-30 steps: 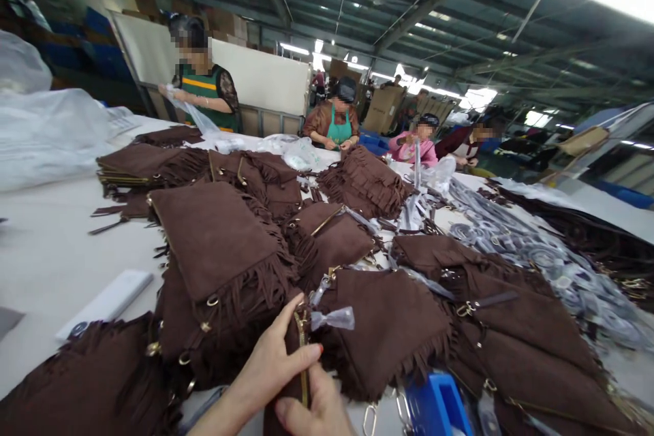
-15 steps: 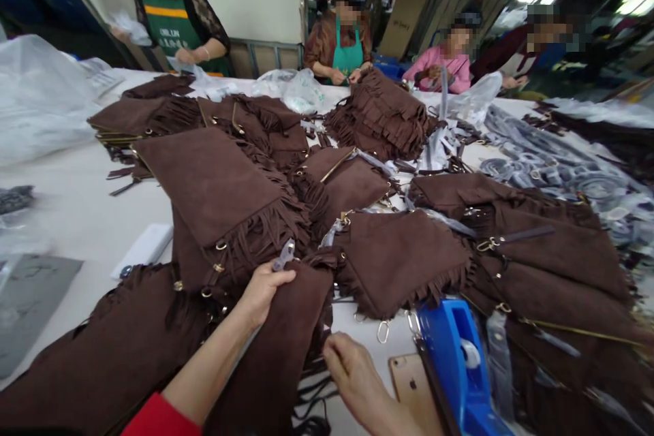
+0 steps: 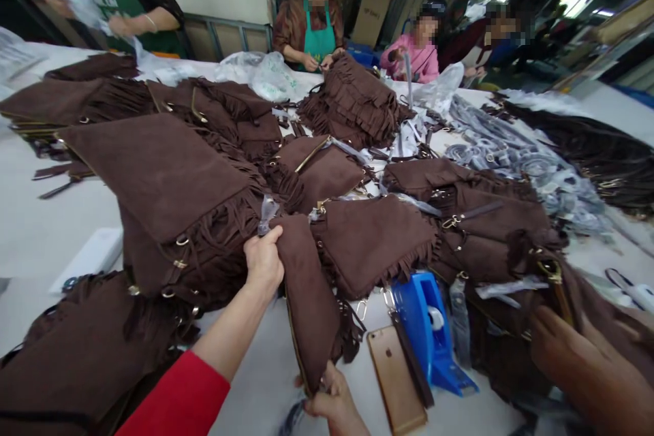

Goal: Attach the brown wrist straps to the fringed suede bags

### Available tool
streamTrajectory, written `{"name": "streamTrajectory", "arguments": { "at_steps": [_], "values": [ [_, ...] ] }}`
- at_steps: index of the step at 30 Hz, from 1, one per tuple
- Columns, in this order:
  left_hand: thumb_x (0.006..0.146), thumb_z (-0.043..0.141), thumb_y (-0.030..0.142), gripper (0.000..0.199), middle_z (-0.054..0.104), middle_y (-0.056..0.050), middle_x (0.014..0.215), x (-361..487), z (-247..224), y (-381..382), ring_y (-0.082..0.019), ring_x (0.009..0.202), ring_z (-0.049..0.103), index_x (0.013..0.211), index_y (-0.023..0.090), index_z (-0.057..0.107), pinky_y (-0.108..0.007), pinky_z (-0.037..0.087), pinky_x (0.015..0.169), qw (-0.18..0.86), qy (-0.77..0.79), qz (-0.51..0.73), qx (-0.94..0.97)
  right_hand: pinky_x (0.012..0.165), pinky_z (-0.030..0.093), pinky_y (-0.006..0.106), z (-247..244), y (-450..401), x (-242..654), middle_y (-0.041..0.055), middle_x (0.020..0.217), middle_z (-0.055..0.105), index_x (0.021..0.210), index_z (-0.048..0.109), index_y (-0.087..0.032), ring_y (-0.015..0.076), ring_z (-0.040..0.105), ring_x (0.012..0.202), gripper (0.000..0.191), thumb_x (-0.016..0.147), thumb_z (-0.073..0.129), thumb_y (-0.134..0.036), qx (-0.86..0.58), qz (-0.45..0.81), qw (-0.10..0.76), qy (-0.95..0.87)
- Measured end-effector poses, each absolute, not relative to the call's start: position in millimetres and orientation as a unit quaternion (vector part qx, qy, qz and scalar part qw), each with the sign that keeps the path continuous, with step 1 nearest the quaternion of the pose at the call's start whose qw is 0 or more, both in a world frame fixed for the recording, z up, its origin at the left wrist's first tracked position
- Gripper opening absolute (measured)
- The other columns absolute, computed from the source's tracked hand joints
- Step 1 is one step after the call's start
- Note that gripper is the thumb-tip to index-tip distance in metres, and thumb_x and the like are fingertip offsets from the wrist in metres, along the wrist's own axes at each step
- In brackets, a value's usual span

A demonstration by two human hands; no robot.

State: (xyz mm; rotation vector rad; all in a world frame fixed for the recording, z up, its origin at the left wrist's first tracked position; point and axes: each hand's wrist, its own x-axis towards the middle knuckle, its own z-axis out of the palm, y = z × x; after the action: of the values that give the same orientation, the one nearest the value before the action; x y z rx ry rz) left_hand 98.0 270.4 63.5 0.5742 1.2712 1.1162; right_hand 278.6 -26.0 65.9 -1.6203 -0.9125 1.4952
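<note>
Right hand (image 3: 334,398) has moved from beside the brown bag (image 3: 309,286) to its near end, and another person's hand (image 3: 577,354) has come in at right. Stacked bags (image 3: 163,177) crowd the left; a phone (image 3: 396,378) and blue tape dispenser (image 3: 424,327) lie just right. Between them, the bag's long axis runs away, leaning slightly left — left hand (image 3: 263,262) gripping its far corner, right fingers closed on its near end.

From your view's centre, you have a gold phone (image 3: 397,381) at five o'clock, a teal apron (image 3: 317,35) at twelve.
</note>
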Motion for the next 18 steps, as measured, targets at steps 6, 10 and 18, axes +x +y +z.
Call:
{"name": "streamTrajectory", "arguments": {
  "at_steps": [6, 10, 18],
  "values": [
    [0.069, 0.063, 0.027, 0.075, 0.027, -0.019, 0.142, 64.8, 52.9, 226.6, -0.03, 0.133, 0.022, 0.133, 0.008, 0.029, -0.043, 0.02, 0.11, 0.42, 0.505, 0.398, 0.641, 0.05, 0.027, 0.012, 82.1, -71.6, 330.8, 0.003, 0.1, 0.055, 0.121, 0.048, -0.013, 0.0062, 0.06, 0.087, 0.064, 0.085, -0.002, -0.032, -0.598, 0.457, 0.582, -0.309],
    [0.083, 0.05, 0.042, 0.062, 0.033, -0.015, 0.141, 25.5, 43.7, 184.5, -0.03, 0.134, 0.017, 0.135, 0.014, 0.029, -0.052, 0.004, 0.111, 0.183, 0.101, 0.255, 0.944, 0.042, 0.033, 0.001, 51.9, -106.7, 315.6, -0.0071, 0.108, 0.06, 0.116, 0.052, -0.037, 0.0025, 0.058, 0.092, 0.039, 0.08, 0.048, -0.051, -0.604, 0.349, 0.692, -0.185],
    [0.087, 0.041, 0.012, 0.016, 0.064, -0.005, 0.081, 26.7, 57.0, 185.6, -0.017, 0.095, 0.056, 0.092, 0.011, 0.056, -0.042, 0.027, 0.104, 0.193, -0.071, 0.233, 0.95, 0.037, 0.038, 0.017, 70.3, -29.7, 209.2, -0.0002, 0.067, 0.062, 0.08, 0.061, -0.019, 0.0107, 0.057, 0.054, 0.038, 0.072, 0.056, -0.056, -0.623, 0.541, 0.515, -0.232]
  ]
}}
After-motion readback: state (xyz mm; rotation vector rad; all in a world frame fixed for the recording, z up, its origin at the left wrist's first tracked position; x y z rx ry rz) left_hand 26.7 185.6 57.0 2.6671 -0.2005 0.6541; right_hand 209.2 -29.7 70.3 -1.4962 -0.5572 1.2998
